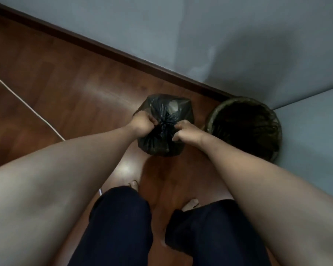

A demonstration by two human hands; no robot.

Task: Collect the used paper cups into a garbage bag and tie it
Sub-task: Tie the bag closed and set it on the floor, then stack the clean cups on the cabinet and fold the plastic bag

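Bulging black garbage bag (162,129), neck gathered.

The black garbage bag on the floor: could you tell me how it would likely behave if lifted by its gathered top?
The garbage bag is thin, wrinkled film, so it would probably sag. It looks small and likely light. Both the left hand and right hand pinch its neck, which may feel slippery.

floor (65,89) left: open | right: bin (244,127), wall (238,45)
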